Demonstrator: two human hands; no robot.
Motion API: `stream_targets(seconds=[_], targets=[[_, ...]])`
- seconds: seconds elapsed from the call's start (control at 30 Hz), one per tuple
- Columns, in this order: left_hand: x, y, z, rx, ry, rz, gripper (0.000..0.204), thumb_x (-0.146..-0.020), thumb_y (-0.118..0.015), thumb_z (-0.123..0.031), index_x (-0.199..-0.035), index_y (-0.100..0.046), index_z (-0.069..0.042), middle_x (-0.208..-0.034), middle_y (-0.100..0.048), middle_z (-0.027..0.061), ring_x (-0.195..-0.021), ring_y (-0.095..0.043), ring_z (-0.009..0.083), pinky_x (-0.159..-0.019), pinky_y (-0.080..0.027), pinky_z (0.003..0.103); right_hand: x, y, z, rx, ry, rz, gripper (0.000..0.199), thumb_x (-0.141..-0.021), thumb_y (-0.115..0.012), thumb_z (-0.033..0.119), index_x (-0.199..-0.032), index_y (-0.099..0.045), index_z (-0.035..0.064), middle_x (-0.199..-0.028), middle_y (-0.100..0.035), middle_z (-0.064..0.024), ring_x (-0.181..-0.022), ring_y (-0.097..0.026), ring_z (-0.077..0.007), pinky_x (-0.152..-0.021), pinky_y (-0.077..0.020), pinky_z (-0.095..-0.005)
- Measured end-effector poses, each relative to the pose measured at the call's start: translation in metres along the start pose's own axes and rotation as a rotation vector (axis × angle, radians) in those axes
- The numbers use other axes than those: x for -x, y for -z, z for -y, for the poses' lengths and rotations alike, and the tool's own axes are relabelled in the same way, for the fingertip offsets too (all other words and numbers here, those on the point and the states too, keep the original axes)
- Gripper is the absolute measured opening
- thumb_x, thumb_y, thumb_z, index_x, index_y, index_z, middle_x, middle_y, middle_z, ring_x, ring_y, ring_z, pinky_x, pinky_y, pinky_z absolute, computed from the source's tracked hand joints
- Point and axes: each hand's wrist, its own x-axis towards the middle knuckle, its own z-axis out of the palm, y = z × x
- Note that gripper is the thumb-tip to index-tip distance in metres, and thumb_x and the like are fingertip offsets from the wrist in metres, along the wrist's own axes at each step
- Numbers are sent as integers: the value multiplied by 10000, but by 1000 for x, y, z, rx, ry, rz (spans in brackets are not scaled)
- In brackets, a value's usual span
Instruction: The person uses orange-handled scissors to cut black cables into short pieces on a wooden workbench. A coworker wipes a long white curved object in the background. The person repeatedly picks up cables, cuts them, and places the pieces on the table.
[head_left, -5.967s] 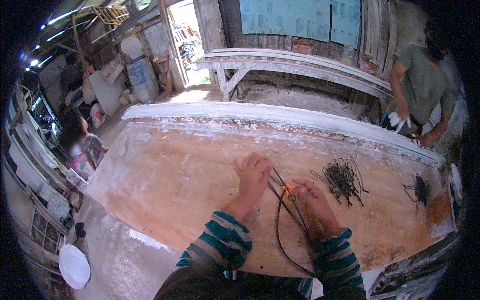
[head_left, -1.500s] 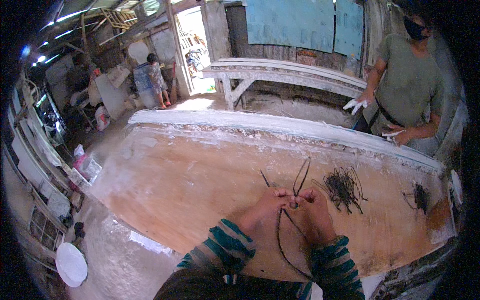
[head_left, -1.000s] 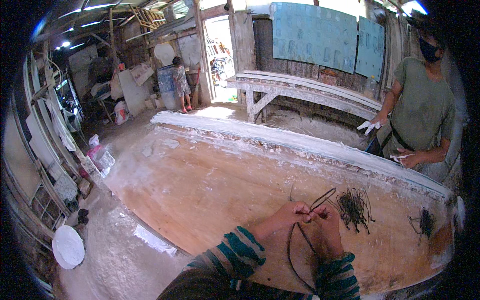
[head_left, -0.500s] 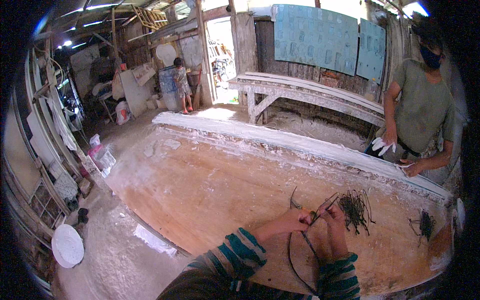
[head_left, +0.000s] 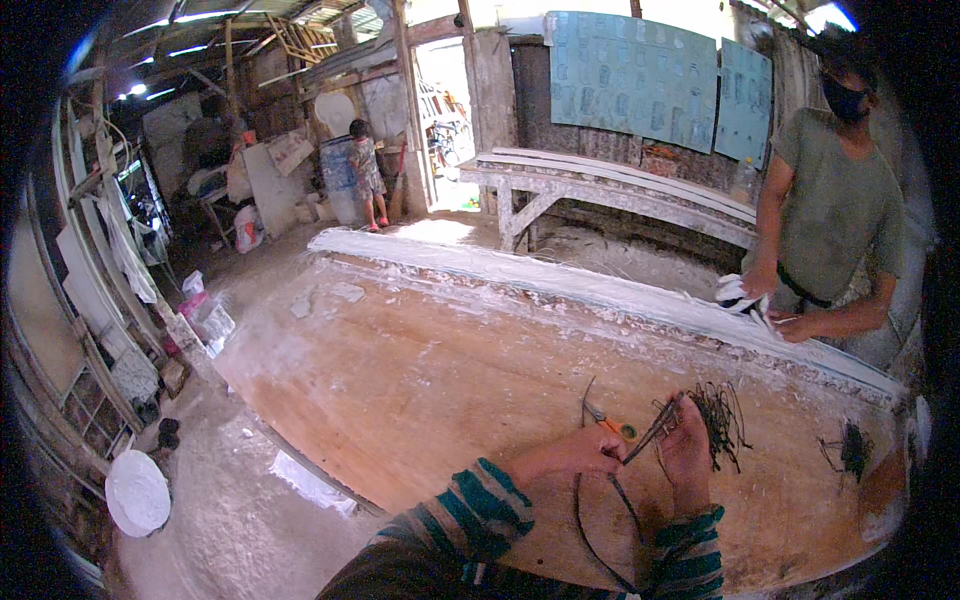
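My left hand (head_left: 583, 453) is closed with its fingertips pinched on a thin black strip (head_left: 650, 432). The same strip runs up to my right hand (head_left: 686, 445), whose raised fingers pinch its upper part. Below my left hand a longer black cord (head_left: 582, 530) hangs in a loop toward my lap. Orange-handled scissors (head_left: 612, 425) lie on the wooden board (head_left: 420, 400), just beyond my left hand. A bundle of black strips (head_left: 722, 425) rests right beside my right hand, partly behind it. Farther right is a smaller black bundle (head_left: 850, 447).
A long white-coated strip (head_left: 520, 278) runs along the board's far edge. At the right, a masked person (head_left: 845, 200) works on it, one hand gloved white. Beyond stands a white-stained bench (head_left: 620, 190). A child (head_left: 367, 175) stands near the doorway. A white basin (head_left: 137, 493) sits at floor left.
My right hand has shifted up and right, drawing the strip out from my left hand, and the scissors show more. The other person's gloved hand came down onto the white strip.
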Motion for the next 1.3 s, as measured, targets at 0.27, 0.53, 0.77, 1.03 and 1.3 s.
stream_targets(seconds=[0.27, 0.53, 0.77, 1.03, 1.3], targets=[[-4, 4, -4, 806, 323, -259, 107, -799, -600, -118, -863, -558, -44, -786, -593, 25, -706, -555, 105, -592, -467, 230, 0, 4, -17, 776, 223, 144, 233, -824, -566, 121, -1043, -553, 43, -1035, -549, -19, -835, -526, -111, -706, -419, -218], [0, 3, 5, 1208, 331, -381, 108, -819, -560, -88, -891, -557, -7, -815, -599, 65, -730, -581, 139, -657, -492, 230, 27, -60, -3, 1125, 216, 321, 202, -728, -621, 5, -927, -612, 35, -916, -542, -48, -794, -524, -133, -682, -435, -246], [1, 8, -14, 1166, 367, -244, 147, -841, -527, -105, -937, -575, -5, -848, -611, 46, -664, -562, 95, -620, -487, 202, 29, -67, 1, 1224, 335, 319, 147, -729, -608, 27, -876, -606, 28, -862, -539, -86, -807, -521, -207, -731, -428, -292], [-2, 0, -1, 1219, 376, -265, 158, -850, -538, -183, -938, -587, -61, -861, -609, 18, -656, -537, 69, -638, -480, 197, 31, -64, -8, 1034, 371, 239, 204, -662, -611, -57, -846, -570, 23, -841, -533, -107, -787, -536, -222, -700, -453, -304], [-4, -5, 14, 1160, 421, -341, 194, -840, -555, -219, -970, -563, -74, -911, -598, 19, -788, -563, 105, -679, -472, 229, 33, -67, -11, 973, 307, 187, 158, -703, -620, -23, -819, -527, 31, -828, -543, -72, -796, -533, -178, -717, -449, -291]])
